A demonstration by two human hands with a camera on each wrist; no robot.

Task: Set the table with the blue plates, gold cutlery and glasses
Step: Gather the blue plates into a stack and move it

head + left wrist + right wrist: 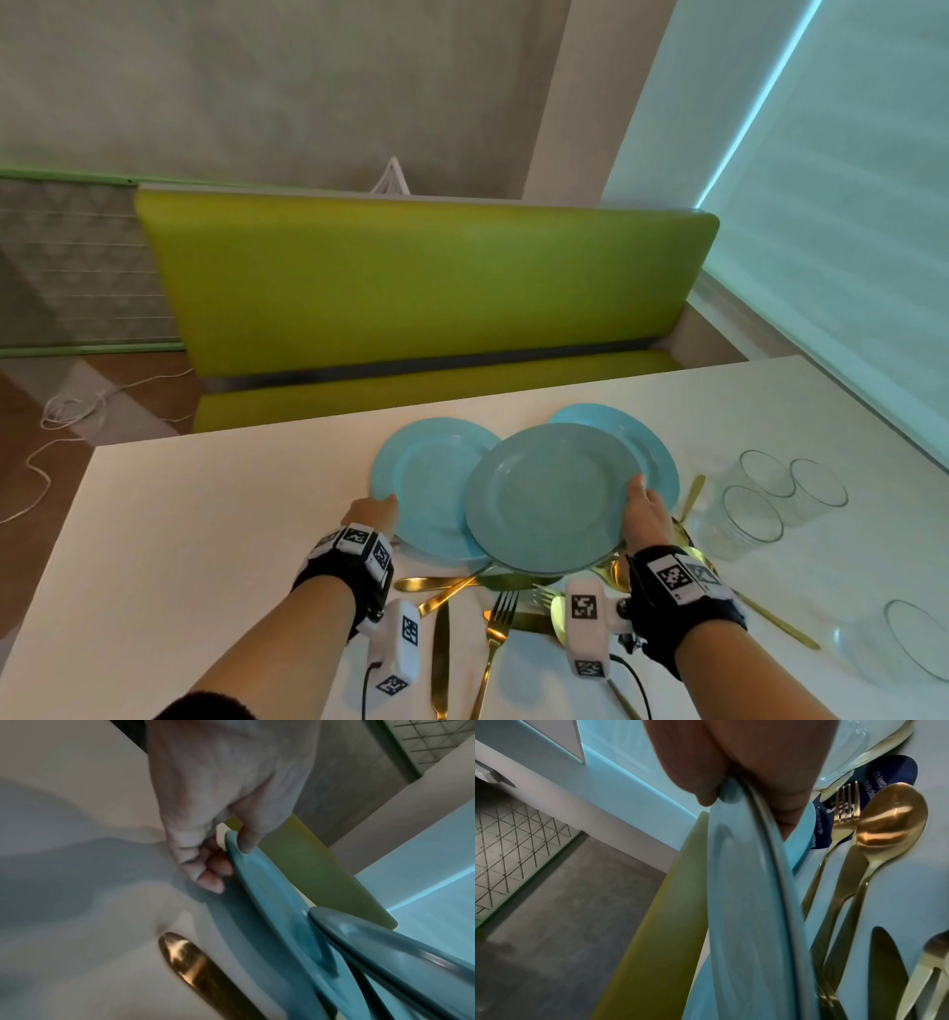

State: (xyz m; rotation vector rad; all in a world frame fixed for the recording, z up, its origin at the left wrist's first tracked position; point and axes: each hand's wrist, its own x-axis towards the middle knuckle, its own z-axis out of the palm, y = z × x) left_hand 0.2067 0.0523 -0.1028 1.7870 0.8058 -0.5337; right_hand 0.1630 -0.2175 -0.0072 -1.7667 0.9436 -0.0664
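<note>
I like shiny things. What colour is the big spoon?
Gold; the spoon shows best in the right wrist view.

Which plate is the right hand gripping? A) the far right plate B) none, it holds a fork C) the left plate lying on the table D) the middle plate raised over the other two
D: the right hand pinches the rim of the middle plate, which overlaps the left plate and the far right plate; the left hand grips the left plate's rim.

The table (205, 514) lies bare to the left of the plates (431, 488), while glasses (760, 503) crowd the right and scattered gold cutlery (441, 642) blocks the near edge.
</note>
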